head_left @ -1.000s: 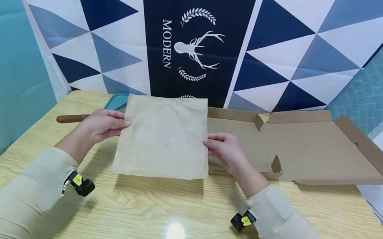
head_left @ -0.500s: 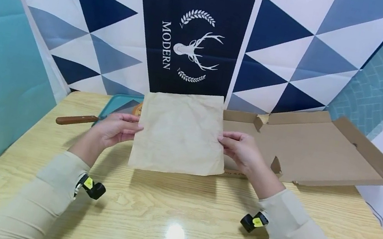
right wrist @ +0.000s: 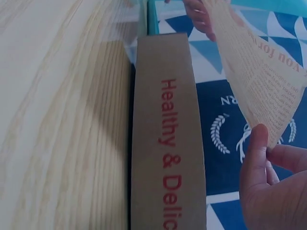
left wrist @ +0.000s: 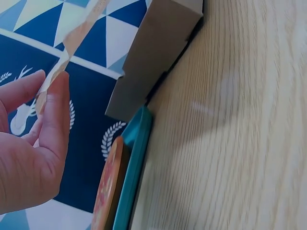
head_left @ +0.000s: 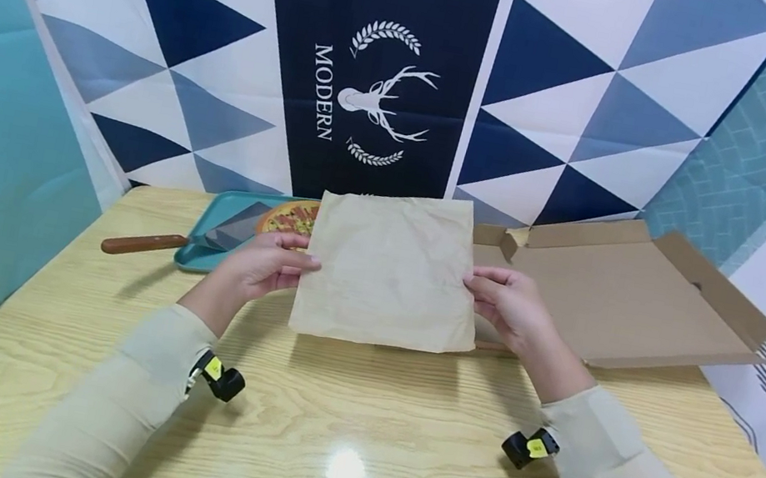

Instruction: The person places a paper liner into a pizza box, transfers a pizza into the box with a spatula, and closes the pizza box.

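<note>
Beige paper [head_left: 389, 270] stretches between a person's left hand [head_left: 272, 263] and right hand [head_left: 511, 304], raised off a wood-grain desk [head_left: 291, 427], as I follow by remote link. The left fingers [left wrist: 55, 110] pinch one side edge against the thumb, with just the thin sheet in the gap; the right fingers [right wrist: 259, 153] grip the opposite edge the same way. The sheet is fairly flat, faintly creased, and from the right wrist I make out printed lines on the face turned away from the head view. Behind it, a cardboard box [right wrist: 148, 143], lettered "Healthy & Delic" in red along one side, has its lid [head_left: 618, 291] folded back to the right; sheet and hand hide much of its inside, so I cannot tell all it contains. At left, a teal tray [head_left: 224, 206] carries a topped pizza [head_left: 291, 219], partly hidden by hand and paper, and the grey blade of a server [head_left: 236, 225], whose wooden handle [head_left: 142, 243] juts past the rim over the desk.
</note>
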A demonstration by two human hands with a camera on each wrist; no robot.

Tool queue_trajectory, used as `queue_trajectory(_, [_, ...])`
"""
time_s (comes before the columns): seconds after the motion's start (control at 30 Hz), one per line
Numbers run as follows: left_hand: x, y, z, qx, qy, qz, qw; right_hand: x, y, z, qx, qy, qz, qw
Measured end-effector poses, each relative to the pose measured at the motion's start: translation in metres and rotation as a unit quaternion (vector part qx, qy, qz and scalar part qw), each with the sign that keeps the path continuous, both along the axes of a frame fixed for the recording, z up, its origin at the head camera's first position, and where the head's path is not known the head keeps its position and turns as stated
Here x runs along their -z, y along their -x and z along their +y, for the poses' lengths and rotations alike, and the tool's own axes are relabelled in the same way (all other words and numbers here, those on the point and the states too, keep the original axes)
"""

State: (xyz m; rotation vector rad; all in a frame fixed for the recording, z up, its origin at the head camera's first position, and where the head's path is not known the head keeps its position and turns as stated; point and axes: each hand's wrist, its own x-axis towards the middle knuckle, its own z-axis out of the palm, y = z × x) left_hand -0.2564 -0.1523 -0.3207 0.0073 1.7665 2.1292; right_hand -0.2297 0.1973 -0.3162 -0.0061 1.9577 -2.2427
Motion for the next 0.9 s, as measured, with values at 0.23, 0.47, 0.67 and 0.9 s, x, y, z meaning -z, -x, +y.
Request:
queue_trajectory(0.23, [0.0,0.004,0.019,-0.021,0.017,-0.006,0.9996,0.002,0.0,0.013,0.013,0.01,0.0,1.0])
queue_trajectory(0.47, [0.001,0.008,0.038,-0.032,0.036,-0.008,0.9988,0.004,-0.001,0.028,0.026,0.006,0.01,1.0])
queue_trajectory(0.67, [0.0,0.015,0.051,-0.038,0.034,-0.015,0.9986,0.005,-0.001,0.04,0.037,-0.015,0.018,0.999])
queue_trajectory(0.9, [-0.008,0.021,0.064,-0.041,0.032,-0.015,0.9985,0.006,-0.001,0.053,0.058,-0.03,0.027,0.997])
